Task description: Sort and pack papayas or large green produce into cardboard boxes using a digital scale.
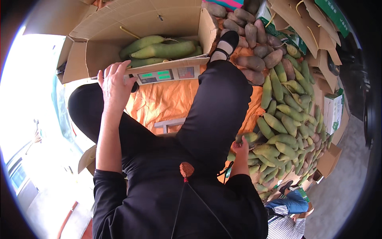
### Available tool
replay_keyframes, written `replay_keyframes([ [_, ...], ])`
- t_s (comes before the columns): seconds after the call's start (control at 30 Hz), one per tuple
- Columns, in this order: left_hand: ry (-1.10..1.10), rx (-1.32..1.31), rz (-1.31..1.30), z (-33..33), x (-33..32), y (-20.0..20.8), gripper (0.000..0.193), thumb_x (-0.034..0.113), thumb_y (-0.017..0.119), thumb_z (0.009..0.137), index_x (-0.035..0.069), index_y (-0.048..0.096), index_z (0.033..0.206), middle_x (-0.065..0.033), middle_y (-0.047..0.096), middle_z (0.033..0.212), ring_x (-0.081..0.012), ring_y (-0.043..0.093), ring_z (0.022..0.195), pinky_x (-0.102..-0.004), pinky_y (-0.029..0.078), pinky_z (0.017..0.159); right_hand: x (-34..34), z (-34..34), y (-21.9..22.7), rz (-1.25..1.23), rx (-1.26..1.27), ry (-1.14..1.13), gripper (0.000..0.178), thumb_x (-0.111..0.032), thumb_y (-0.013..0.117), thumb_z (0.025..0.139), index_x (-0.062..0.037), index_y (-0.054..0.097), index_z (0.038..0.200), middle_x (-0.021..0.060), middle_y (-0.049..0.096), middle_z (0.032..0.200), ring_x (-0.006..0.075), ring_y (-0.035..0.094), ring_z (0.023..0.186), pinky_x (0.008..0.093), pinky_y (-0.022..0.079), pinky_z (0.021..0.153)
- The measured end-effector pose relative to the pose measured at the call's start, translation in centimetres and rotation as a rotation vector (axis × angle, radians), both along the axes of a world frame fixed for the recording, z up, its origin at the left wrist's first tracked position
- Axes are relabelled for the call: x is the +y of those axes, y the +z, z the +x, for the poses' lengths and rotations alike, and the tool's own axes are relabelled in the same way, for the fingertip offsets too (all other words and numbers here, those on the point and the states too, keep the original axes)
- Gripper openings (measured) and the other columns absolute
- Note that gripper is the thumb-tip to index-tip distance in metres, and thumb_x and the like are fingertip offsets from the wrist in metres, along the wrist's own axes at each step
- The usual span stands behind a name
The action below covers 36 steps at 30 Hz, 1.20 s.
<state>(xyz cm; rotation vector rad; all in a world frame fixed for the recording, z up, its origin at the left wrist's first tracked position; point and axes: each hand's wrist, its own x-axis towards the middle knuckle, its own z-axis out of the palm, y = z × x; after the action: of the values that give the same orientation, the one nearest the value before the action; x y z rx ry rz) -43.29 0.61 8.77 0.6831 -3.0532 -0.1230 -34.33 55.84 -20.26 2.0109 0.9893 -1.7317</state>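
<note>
In front of me an open cardboard box [147, 20] rests on a white digital scale [165, 75] with a green-lit display. Several long green radishes [163, 50] lie inside it. My left hand [115, 81] has its fingers closed over the near edge of the box, at the left of the display. Down at my right side, my right hand [240, 150] grips one end of a green radish [249, 138] at the border of a large heap of green radishes [284, 149]. Part of that hand's grip is hidden.
Brownish-red root vegetables [250, 62] lie beyond my foot and along the heap. Orange sheeting [153, 104] covers the ground. Folded cartons [308, 24] stand at the far right, with a white-and-green box [333, 111] nearer. Another person in a striped top [284, 227] is at lower right.
</note>
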Motion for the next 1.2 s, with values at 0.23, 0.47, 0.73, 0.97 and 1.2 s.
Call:
replay_keyframes([
  [0.23,0.045,0.038,0.001,0.4,-0.8,0.1,0.049,0.018,0.075,0.074,0.015,0.059,0.121,-0.0036,0.059,0.118,-0.0238,0.048,0.121,-0.0565,0.021,0.109,-5.1,-3.4,3.2,-0.174,0.275,0.254,0.019,-0.016,0.07,0.085,-0.0092,0.06,0.099,0.0016,0.063,0.091,0.0149,0.059,0.079,0.0314,0.046,0.07],
  [0.47,0.083,0.064,0.037,1.0,-1.5,-0.4,0.05,0.018,0.074,0.074,0.016,0.059,0.122,-0.0049,0.058,0.121,-0.0238,0.046,0.125,-0.0567,0.02,0.109,-9.2,-15.9,15.3,-0.001,0.854,0.754,0.038,-0.004,0.064,0.084,0.0014,0.053,0.121,0.0065,0.061,0.108,0.0171,0.057,0.103,0.0307,0.046,0.086],
  [0.73,0.094,0.182,0.088,1.5,-2.2,-0.7,0.045,0.017,0.072,0.076,0.015,0.06,0.12,-0.0044,0.059,0.119,-0.0241,0.047,0.123,-0.0548,0.02,0.11,-21.1,-28.3,34.3,0.13,1.22,1.509,0.066,-0.011,0.071,0.071,0.0055,0.047,0.13,0.0098,0.059,0.12,0.0186,0.056,0.111,0.032,0.039,0.101],
  [0.97,0.087,0.24,0.097,2.1,-2.3,-1.1,0.04,0.015,0.073,0.076,0.013,0.062,0.114,-0.0025,0.06,0.114,-0.0223,0.048,0.121,-0.0552,0.02,0.11,-35.2,-30.6,35.4,-0.113,1.149,1.956,0.056,-0.008,0.074,0.07,0.0075,0.056,0.121,0.0116,0.065,0.106,0.0168,0.062,0.095,0.0295,0.048,0.086],
  [1.2,0.062,0.284,0.12,2.3,-2.4,-1.0,0.04,0.017,0.073,0.076,0.012,0.062,0.114,-0.0043,0.061,0.114,-0.0241,0.049,0.121,-0.0533,0.021,0.11,-46.1,-28.6,29.1,-0.086,1.02,2.404,0.059,-0.018,0.075,0.069,0.0051,0.057,0.12,0.0152,0.064,0.11,0.0215,0.061,0.099,0.0312,0.047,0.089],
])
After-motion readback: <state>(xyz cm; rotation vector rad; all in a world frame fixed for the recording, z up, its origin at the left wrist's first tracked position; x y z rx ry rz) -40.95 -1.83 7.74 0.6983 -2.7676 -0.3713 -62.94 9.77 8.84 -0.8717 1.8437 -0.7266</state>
